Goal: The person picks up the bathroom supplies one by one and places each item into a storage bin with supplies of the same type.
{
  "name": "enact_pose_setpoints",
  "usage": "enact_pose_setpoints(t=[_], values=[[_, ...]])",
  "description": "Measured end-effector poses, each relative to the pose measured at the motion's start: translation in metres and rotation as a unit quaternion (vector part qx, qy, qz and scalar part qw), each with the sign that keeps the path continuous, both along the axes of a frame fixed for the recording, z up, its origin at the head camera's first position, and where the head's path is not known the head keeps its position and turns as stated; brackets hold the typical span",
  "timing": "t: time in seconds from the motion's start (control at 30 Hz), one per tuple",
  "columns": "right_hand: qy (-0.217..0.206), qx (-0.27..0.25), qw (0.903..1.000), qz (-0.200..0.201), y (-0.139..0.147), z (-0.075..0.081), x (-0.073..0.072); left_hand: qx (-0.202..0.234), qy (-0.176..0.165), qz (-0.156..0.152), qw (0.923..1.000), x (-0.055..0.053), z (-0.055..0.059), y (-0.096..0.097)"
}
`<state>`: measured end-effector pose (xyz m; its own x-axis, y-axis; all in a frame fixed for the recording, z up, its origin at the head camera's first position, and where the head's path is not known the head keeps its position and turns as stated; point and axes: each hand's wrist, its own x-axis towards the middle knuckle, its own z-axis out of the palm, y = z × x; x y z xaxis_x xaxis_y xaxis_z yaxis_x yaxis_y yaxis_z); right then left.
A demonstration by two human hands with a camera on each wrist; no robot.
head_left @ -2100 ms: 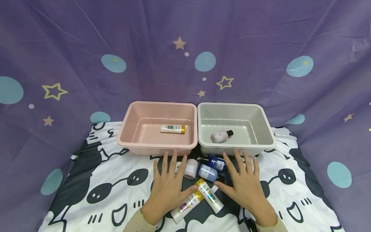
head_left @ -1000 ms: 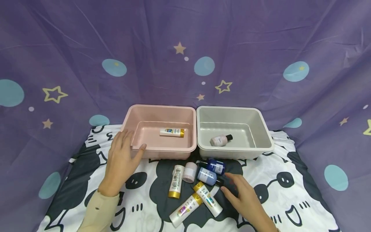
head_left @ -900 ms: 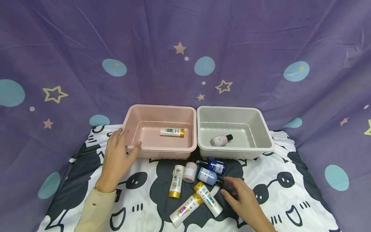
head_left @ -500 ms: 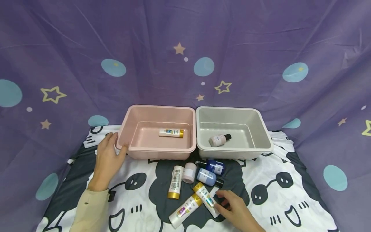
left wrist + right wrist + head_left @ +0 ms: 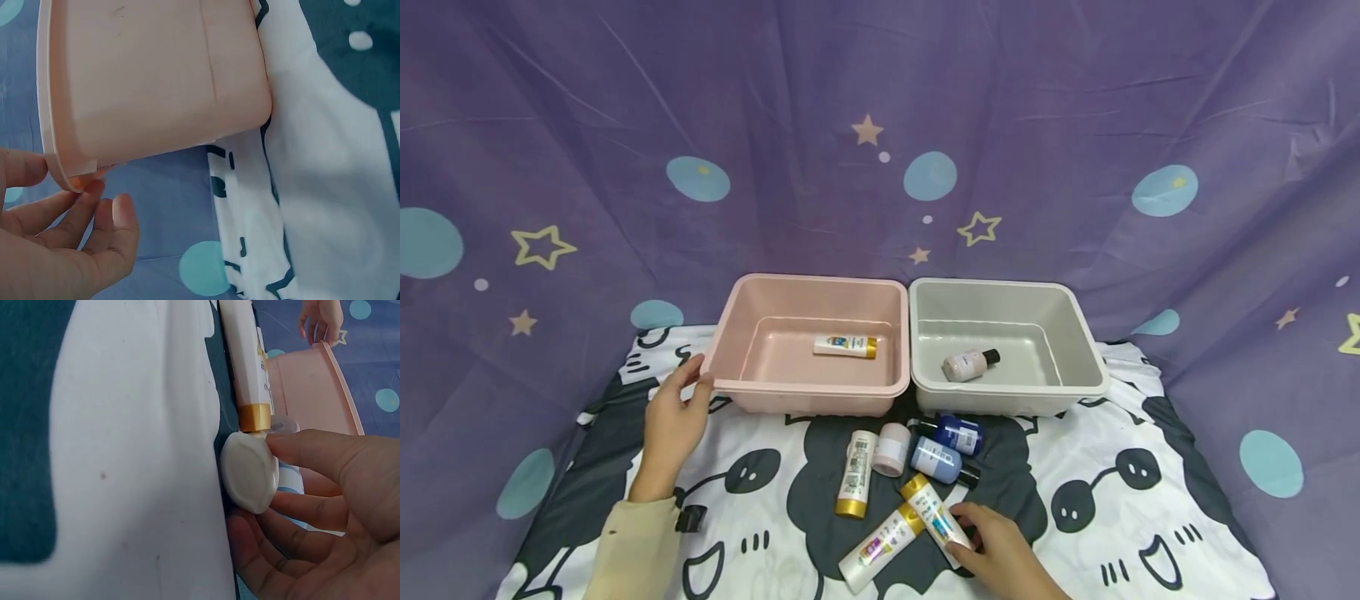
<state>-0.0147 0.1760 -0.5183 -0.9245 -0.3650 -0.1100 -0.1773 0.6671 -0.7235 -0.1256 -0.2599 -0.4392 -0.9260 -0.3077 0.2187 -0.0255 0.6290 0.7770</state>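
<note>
My left hand [image 5: 673, 421] pinches the near left corner of the pink bin [image 5: 805, 399]; in the left wrist view the thumb lies on one side of its rim [image 5: 51, 112], fingertips on the other. With thumb and fingers my right hand [image 5: 1003, 554] grips the lower end of a white tube with a gold cap [image 5: 929, 507]. The right wrist view shows the tube's flat white end [image 5: 250, 472] between thumb and fingers. The gold cap overlaps a second white tube [image 5: 876, 550], lying slanted beside it. A third white tube [image 5: 856, 467] lies further left, gold cap toward me.
A pale pink bottle [image 5: 891, 450], a light blue bottle [image 5: 935, 458] and a dark blue bottle [image 5: 962, 435] lie before the bins. The pink bin holds a small white tube [image 5: 842, 346]. Beside it, the grey bin [image 5: 1011, 400] holds a pinkish bottle [image 5: 966, 365].
Both hands have parted from over the tubes and bottles. The left went to the pink bin's corner; the right moved past the light blue bottle's cap and took hold of the white tube.
</note>
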Motion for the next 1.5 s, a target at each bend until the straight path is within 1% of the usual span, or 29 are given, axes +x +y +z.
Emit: enact_pose_setpoints(t=[0.17, 0.23, 0.37, 0.53, 0.67, 0.77, 0.83, 0.9, 1.0, 1.07, 1.1, 1.13, 1.23, 1.33, 1.43, 1.5], values=[[-0.018, -0.007, 0.9997, -0.016, -0.003, 0.000, 0.000, 0.028, -0.007, 0.015, 0.9995, 0.000, -0.003, -0.002], [-0.026, -0.014, 0.9993, -0.025, -0.004, 0.000, 0.000, 0.039, -0.011, 0.016, 0.9991, -0.001, -0.004, -0.002], [-0.025, -0.026, 0.9986, -0.038, -0.005, -0.001, 0.000, 0.052, -0.014, 0.014, 0.9984, -0.001, -0.005, -0.001], [-0.032, -0.043, 0.9972, -0.053, -0.005, -0.001, 0.001, 0.060, -0.021, 0.010, 0.9979, -0.001, -0.005, -0.001], [-0.055, -0.057, 0.9949, -0.063, -0.003, 0.000, 0.000, 0.060, -0.020, 0.010, 0.9979, -0.002, -0.006, -0.002], [-0.097, -0.087, 0.9880, -0.083, 0.000, 0.000, -0.002, 0.062, -0.014, 0.009, 0.9979, -0.002, -0.006, -0.002], [-0.131, -0.116, 0.9793, -0.102, 0.002, 0.001, -0.003, 0.063, -0.014, 0.008, 0.9979, -0.002, -0.006, -0.002], [-0.161, -0.153, 0.9677, -0.120, 0.005, 0.004, -0.004, 0.064, -0.015, 0.007, 0.9978, -0.002, -0.006, -0.002], [-0.186, -0.215, 0.9485, -0.141, 0.009, 0.010, -0.006, 0.064, -0.020, 0.007, 0.9977, -0.001, -0.005, -0.002], [-0.189, -0.246, 0.9389, -0.149, 0.010, 0.015, -0.007, 0.064, -0.018, 0.006, 0.9977, -0.001, -0.005, -0.002], [-0.188, -0.257, 0.9357, -0.151, 0.011, 0.018, -0.008, 0.064, -0.018, 0.006, 0.9978, -0.001, -0.005, -0.002], [-0.185, -0.264, 0.9343, -0.153, 0.012, 0.021, -0.009, 0.065, -0.015, 0.005, 0.9978, -0.001, -0.005, -0.002], [-0.174, -0.270, 0.9339, -0.156, 0.012, 0.033, -0.015, 0.065, -0.010, 0.004, 0.9978, -0.001, -0.006, -0.003], [-0.162, -0.285, 0.9324, -0.153, 0.011, 0.049, -0.024, 0.065, -0.010, 0.003, 0.9978, -0.001, -0.007, -0.003], [-0.130, -0.307, 0.9331, -0.134, 0.009, 0.068, -0.037, 0.066, -0.013, 0.003, 0.9977, -0.001, -0.006, -0.003], [-0.100, -0.319, 0.9355, -0.115, 0.007, 0.083, -0.048, 0.066, -0.015, 0.003, 0.9977, 0.000, -0.006, -0.003]])
